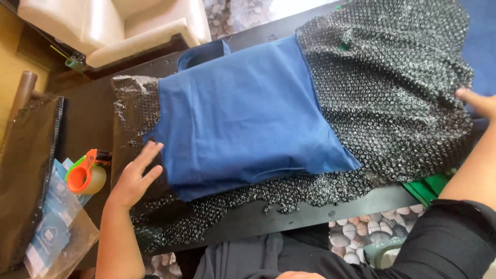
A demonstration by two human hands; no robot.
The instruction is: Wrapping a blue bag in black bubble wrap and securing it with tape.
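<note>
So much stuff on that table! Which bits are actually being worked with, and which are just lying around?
In use:
- blue cloth bag, lying on the bubble wrap
- black bubble wrap, spread under it
- left hand, flat at the bag's edge
- right hand, on the wrap's far side

Lying about:
- orange tape dispenser
- clear plastic packets
- cream chair
</note>
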